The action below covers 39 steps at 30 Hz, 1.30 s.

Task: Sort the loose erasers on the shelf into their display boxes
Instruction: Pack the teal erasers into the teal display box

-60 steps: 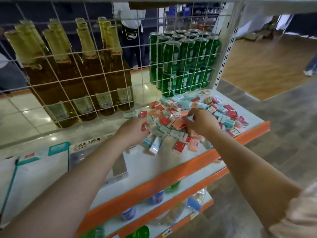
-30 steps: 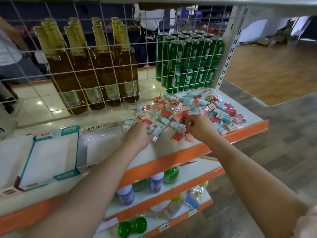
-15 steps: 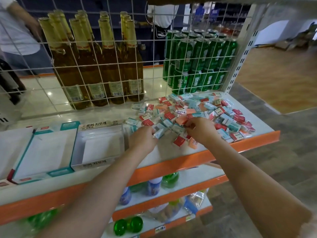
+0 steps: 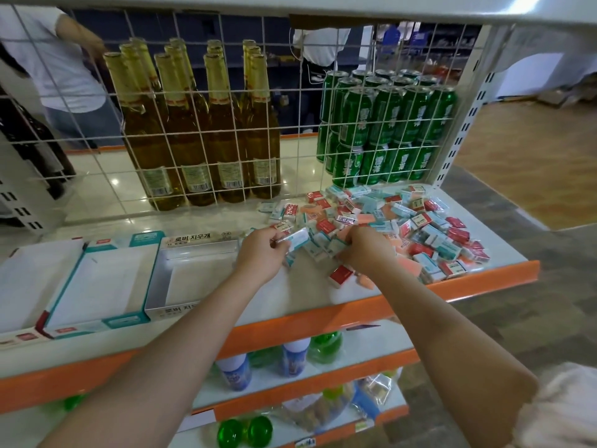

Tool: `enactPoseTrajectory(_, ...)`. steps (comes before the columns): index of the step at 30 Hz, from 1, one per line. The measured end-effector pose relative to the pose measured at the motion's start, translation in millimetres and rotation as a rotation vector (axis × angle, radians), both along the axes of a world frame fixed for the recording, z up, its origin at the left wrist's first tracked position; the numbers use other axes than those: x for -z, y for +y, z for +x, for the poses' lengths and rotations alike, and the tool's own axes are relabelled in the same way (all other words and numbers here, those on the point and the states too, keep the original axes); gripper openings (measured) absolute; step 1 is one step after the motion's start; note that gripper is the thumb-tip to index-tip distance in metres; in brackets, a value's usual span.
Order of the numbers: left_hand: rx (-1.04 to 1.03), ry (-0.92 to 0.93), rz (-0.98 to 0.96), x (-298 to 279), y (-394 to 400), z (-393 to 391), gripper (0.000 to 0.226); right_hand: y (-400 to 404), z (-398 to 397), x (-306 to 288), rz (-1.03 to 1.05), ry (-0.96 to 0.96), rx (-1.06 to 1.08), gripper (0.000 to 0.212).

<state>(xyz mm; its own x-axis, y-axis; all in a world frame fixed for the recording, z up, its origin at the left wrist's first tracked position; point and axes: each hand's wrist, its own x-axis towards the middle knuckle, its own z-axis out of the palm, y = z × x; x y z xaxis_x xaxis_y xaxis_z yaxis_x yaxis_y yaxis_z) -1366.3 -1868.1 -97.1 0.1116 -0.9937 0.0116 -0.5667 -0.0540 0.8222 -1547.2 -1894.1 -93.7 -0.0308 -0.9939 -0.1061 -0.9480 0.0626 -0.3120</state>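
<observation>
1. We see a heap of loose erasers (image 4: 384, 227) in teal, red and orange wrappers spread over the white shelf (image 4: 310, 289), toward 2 o'clock from the middle of the view.
2. Our left hand (image 4: 260, 253) sits at the heap's 9 o'clock edge, fingers curled, pinching a teal-wrapped eraser (image 4: 298, 238) that tilts up out of its grip.
3. Our right hand (image 4: 365, 250) lies at the near side of the heap with its fingers curled down among the erasers; we cannot tell whether it grips one.
4. A red-wrapped eraser (image 4: 341, 275) lies alone at 6 o'clock from the heap, just beside the right wrist.
5. A white display box (image 4: 168, 287) with Korean lettering stands at 9 o'clock from the left hand, its tray showing no erasers.
6. A teal-edged display box (image 4: 69, 294) touches its 9 o'clock side.
7. Behind a wire grid (image 4: 290, 130), amber bottles (image 4: 200, 124) stand at 12 o'clock from the boxes, and green cans (image 4: 387, 124) stand at 12 o'clock from the heap.
</observation>
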Motion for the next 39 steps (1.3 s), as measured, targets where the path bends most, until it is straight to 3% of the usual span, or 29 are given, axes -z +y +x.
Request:
enactPoseTrajectory(3, 0.006, 0.075, -0.002, 0.2, 2.2, 2.8, 0.006, 0.9, -5.2, -1.0, -0.066, -0.04, -0.002, 0.016)
enactPoseTrajectory(10, -0.038, 0.242, -0.016, -1.0, 10.0, 3.7, 0.023, 8.3, -10.9, -7.6, -0.183, -0.239, -0.029, 0.017)
enactPoseTrajectory(20, -0.095, 0.324, 0.037, 4.1, 17.4, 4.8, 0.02, 17.7, -8.6, -1.4, -0.106, -0.273, -0.086, 0.027)
enactPoseTrajectory(25, -0.126, 0.257, 0.042, 10.5, 19.4, 6.0, 0.009, 22.1, -7.4, -2.1, -0.153, -0.382, -0.138, 0.024)
enactPoseTrajectory(33, -0.08, 0.117, 0.122, 20.1, 20.0, 8.2, 0.024, 25.5, -8.5, 0.0, -0.054, -0.291, -0.14, 0.03)
enactPoseTrajectory(39, 0.071, -0.166, 0.193, 15.4, 24.2, 4.6, 0.036, 23.7, -11.1, 1.9, -0.033, -0.249, -0.145, 0.045)
